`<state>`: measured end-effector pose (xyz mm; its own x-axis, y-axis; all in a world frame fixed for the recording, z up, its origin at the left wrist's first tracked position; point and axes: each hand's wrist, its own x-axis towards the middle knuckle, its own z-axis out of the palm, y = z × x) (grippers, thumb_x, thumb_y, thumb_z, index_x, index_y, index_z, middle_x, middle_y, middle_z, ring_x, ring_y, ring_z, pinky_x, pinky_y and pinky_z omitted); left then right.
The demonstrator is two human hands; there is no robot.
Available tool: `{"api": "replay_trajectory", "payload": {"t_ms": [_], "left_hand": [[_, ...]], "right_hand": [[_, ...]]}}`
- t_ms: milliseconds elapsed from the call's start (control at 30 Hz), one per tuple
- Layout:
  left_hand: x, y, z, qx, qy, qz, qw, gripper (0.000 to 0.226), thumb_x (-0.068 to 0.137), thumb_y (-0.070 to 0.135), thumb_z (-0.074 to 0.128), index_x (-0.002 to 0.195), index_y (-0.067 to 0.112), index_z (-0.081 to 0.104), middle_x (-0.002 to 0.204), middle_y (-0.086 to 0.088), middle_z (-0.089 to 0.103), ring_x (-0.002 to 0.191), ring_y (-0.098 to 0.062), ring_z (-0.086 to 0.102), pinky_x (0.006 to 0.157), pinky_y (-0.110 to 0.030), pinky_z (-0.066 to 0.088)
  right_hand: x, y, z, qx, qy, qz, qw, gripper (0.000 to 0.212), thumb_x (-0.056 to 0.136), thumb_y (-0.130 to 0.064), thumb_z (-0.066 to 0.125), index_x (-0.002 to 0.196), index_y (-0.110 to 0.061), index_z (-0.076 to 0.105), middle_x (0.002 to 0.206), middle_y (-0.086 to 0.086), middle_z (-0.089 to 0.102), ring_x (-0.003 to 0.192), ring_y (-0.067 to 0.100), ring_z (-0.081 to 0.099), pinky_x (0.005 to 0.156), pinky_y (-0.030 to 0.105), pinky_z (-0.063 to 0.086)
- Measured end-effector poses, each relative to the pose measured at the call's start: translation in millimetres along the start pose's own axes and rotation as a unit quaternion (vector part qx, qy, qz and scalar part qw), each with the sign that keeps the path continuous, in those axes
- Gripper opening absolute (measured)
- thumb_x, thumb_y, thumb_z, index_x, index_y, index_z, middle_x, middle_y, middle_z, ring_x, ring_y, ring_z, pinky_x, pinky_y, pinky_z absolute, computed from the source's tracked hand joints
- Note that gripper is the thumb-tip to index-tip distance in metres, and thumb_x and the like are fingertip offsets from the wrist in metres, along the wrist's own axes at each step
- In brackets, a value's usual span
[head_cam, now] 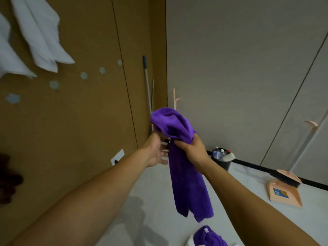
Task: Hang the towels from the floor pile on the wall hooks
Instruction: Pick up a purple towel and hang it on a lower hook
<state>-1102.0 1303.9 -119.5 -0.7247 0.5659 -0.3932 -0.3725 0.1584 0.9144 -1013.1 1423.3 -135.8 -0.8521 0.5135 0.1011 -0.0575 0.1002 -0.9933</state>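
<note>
A purple towel hangs in the air in front of me, bunched at the top and trailing down. My right hand grips it near its upper part. Just left of it, my left hand is spread with relaxed fingers and holds nothing. On the brown wall, a row of small round hooks runs up to the right. Two white towels hang at the upper left. Another purple towel lies on the floor at the bottom with a bit of white cloth beside it.
Mop poles lean in the corner behind the towel. A black bin with bottles stands by the grey wall. A peach dustpan and brush sit on the floor at right. A wall socket is low on the brown wall.
</note>
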Motion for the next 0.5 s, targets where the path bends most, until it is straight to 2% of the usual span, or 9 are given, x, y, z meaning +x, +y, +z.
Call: {"api": "replay_trajectory", "payload": {"t_ms": [100,167,233,267,333,400,433,500], "left_hand": [[-18.7,-7.7,-23.1,-0.027,0.042,-0.005,0.999,0.037,0.09,0.043,0.039,0.089,0.013,0.062,0.083,-0.008,0.068,0.078,-0.026,0.062,0.07,-0.034,0.047],[-29.4,-6.9,-42.3,-0.064,0.039,0.041,0.996,0.03,0.086,0.028,0.04,0.092,0.01,0.064,0.082,-0.008,0.071,0.077,-0.024,0.064,0.068,-0.033,0.048],[-39.2,-3.3,-68.0,-0.114,0.008,0.084,0.99,0.031,0.072,0.017,0.043,0.092,0.009,0.065,0.082,-0.007,0.071,0.073,-0.02,0.066,0.069,-0.034,0.049],[-45.3,-0.4,-81.0,-0.124,-0.022,0.098,0.987,0.031,0.066,0.018,0.046,0.089,0.012,0.066,0.081,-0.005,0.069,0.071,-0.018,0.064,0.07,-0.032,0.049],[-55.8,4.2,-103.9,-0.08,-0.05,0.098,0.991,0.019,0.065,0.029,0.055,0.076,0.022,0.068,0.075,0.001,0.064,0.065,-0.013,0.058,0.066,-0.03,0.046],[-62.9,9.9,-122.8,-0.037,0.0,0.08,0.996,0.026,0.071,0.049,0.061,0.078,0.025,0.07,0.073,0.005,0.068,0.064,-0.012,0.063,0.061,-0.027,0.045],[-64.5,12.2,-131.8,-0.032,0.034,0.075,0.996,0.029,0.075,0.052,0.063,0.082,0.024,0.07,0.075,0.004,0.07,0.064,-0.013,0.065,0.059,-0.027,0.046],[-65.1,16.2,-153.0,-0.04,0.073,0.084,0.993,0.022,0.083,0.041,0.065,0.087,0.02,0.067,0.077,-0.001,0.071,0.068,-0.018,0.066,0.06,-0.028,0.047]], "right_hand": [[-2.2,-15.7,32.9,0.011,-0.004,-0.015,1.0,0.026,0.084,-0.019,0.07,0.099,-0.035,0.056,0.098,-0.008,0.065,0.086,0.007,0.064,0.069,0.019,0.049],[-2.1,-23.9,55.2,-0.005,0.01,-0.01,1.0,0.023,0.085,-0.021,0.069,0.095,-0.034,0.053,0.096,-0.006,0.064,0.085,0.009,0.063,0.073,0.024,0.051],[-1.5,-31.7,75.5,-0.023,0.024,0.013,0.999,0.027,0.084,-0.022,0.07,0.103,-0.029,0.051,0.103,0.0,0.063,0.092,0.015,0.062,0.087,0.037,0.053],[-1.9,-37.1,85.6,-0.032,0.025,0.027,0.999,0.036,0.082,-0.023,0.072,0.11,-0.025,0.049,0.108,0.002,0.061,0.097,0.019,0.061,0.092,0.042,0.051],[-4.8,-49.4,108.0,-0.021,-0.034,0.049,0.998,0.049,0.079,-0.021,0.076,0.119,-0.017,0.048,0.114,0.007,0.061,0.104,0.024,0.061,0.096,0.044,0.049],[-10.8,-60.6,132.9,0.042,-0.132,0.087,0.987,0.043,0.081,-0.01,0.071,0.121,-0.008,0.053,0.116,0.016,0.065,0.104,0.031,0.064,0.094,0.046,0.052],[-13.9,-64.2,144.1,0.071,-0.158,0.102,0.98,0.037,0.084,-0.006,0.066,0.12,-0.005,0.057,0.115,0.019,0.066,0.104,0.033,0.065,0.094,0.046,0.053],[-16.4,-72.4,161.4,0.1,-0.145,0.113,0.978,0.023,0.089,-0.002,0.056,0.112,-0.002,0.062,0.105,0.021,0.069,0.095,0.034,0.067,0.087,0.043,0.054]]}}
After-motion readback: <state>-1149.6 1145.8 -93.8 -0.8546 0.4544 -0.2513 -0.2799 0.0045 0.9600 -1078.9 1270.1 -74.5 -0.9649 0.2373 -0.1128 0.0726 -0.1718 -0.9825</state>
